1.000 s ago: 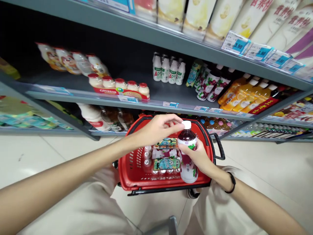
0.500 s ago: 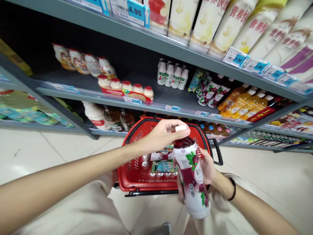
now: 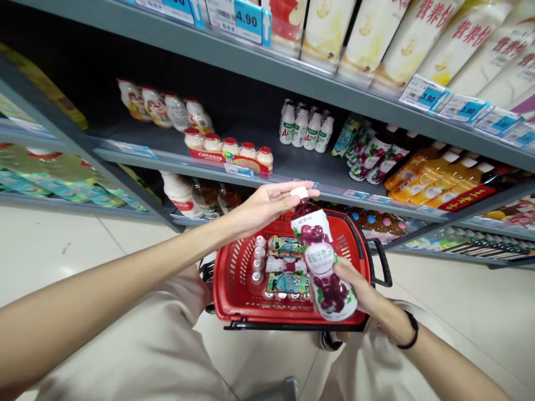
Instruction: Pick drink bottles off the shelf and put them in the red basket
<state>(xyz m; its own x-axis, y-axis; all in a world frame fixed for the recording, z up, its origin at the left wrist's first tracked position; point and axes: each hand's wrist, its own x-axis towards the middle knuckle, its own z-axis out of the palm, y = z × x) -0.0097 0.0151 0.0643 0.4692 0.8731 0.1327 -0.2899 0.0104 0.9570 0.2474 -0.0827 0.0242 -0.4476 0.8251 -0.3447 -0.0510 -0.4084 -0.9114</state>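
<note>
A gray shelving unit (image 3: 251, 58) is spanning the upper view, and a pale tiled floor (image 3: 100, 239) is stretching below it. A red basket (image 3: 225, 309) is standing on that floor between the person's legs, its far side partly hiding the lowest shelf's goods. Tall white bottles (image 3: 368, 39) are lining the top shelf; orange drinks (image 3: 426, 178), dark grape drinks (image 3: 371, 153), a red-capped pack (image 3: 229, 153) and small white bottles (image 3: 307, 131) are sitting on the one beneath. Over the basket's right half, a large grape-juice bottle (image 3: 321, 262) is leaning, cap up and to the left, covering some of the contents. The right hand (image 3: 357, 281) is gripping its lower body; the left hand (image 3: 267, 206) is touching its white cap with fingers reaching out straight, though how firmly is not clear. Inside the basket, green-and-blue packages (image 3: 288, 282) are lying beside silver-topped little bottles (image 3: 258, 264). A black band (image 3: 412, 328) is circling the right wrist.
</note>
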